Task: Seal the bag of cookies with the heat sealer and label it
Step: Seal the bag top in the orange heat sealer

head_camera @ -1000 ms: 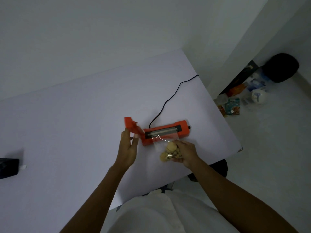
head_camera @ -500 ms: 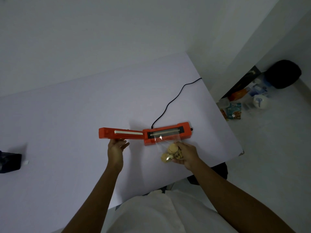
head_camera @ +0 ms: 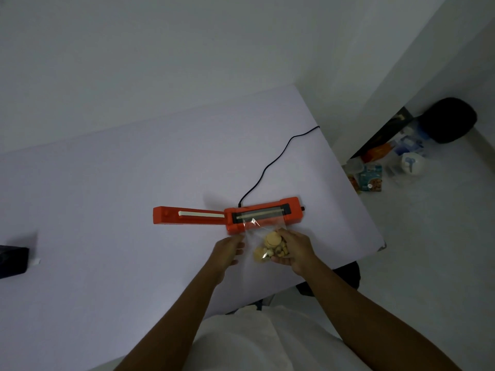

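An orange heat sealer [head_camera: 265, 214] lies on the white table [head_camera: 134, 196]. Its lid arm [head_camera: 188, 215] is swung fully open, flat to the left, with the white pad strip facing up. A clear bag of round cookies [head_camera: 269, 245] lies in front of the sealer, and its open top edge rests over the dark sealing strip. My right hand [head_camera: 294, 250] grips the bag's cookie-filled part from the right. My left hand [head_camera: 227, 250] is at the bag's left edge, fingers touching or pinching the plastic.
The sealer's black cord [head_camera: 270, 167] runs back to the table's far right edge. A black object [head_camera: 12, 261] with a small white tab sits at the table's left. The table's right edge is close; packages and a black bag lie on the floor [head_camera: 396, 167] beyond it.
My left hand swung the sealer's lid arm down flat to the left, let go, then moved right to the bag's left edge. My right hand kept holding the bag.
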The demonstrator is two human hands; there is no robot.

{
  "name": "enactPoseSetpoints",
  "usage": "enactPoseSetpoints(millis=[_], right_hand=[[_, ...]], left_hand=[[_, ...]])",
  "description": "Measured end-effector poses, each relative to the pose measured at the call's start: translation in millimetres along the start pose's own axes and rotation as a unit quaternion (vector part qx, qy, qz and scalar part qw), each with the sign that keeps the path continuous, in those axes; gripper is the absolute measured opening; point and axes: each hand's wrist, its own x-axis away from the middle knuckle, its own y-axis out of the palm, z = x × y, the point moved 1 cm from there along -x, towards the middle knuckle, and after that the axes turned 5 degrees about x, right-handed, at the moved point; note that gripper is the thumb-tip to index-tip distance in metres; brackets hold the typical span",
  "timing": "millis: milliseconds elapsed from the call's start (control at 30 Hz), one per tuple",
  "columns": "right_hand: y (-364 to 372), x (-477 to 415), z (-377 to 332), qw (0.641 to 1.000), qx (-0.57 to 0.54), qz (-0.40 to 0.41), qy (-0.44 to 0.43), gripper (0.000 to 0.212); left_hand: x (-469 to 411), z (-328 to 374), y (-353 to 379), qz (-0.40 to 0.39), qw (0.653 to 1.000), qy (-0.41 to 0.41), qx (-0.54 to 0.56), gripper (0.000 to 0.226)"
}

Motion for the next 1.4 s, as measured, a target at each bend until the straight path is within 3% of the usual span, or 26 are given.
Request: enactPoseSetpoints(millis=[233,500,667,800,867,967,1067,1167,1400], right_hand=[[0,1,-5,1.000,0.015,-0.017,-0.006,0.028],[-2,1,-6,0.994,0.106,-0.029,-0.022,0.024],[-10,-9,-13,0.947,0.273,0.054,-0.157,0.028],[-20,-12,-38,0.897,0.305,0.150,-0.283,0.011],[-23,-14,-53,0.875,0.312,0.162,-0.332,0.020],[-28,-28,-68,0.842,0.374,0.123,-0.368,0.046],[-29,-38,-75,0.846,0.432,0.035,-0.309,0.063],[-27,-40,-78,0.846,0.455,-0.023,-0.277,0.062],[-28,-41,-81,0.833,0.476,-0.028,-0.280,0.064]], left_hand=[[-10,7,24,-0.042,0.994,0.014,0.097,0.030],[-13,12,34,-0.001,0.992,0.009,0.129,0.020],[-16,18,39,0.029,0.993,0.032,0.111,0.021],[-18,20,39,0.037,0.995,0.045,0.083,0.022],[-19,20,39,0.045,0.995,0.048,0.075,0.024],[-18,19,41,0.050,0.994,0.053,0.078,0.026],[-16,20,43,0.054,0.994,0.049,0.086,0.031],[-17,21,44,0.061,0.993,0.042,0.091,0.032],[-19,27,46,0.070,0.990,0.061,0.102,0.023]])
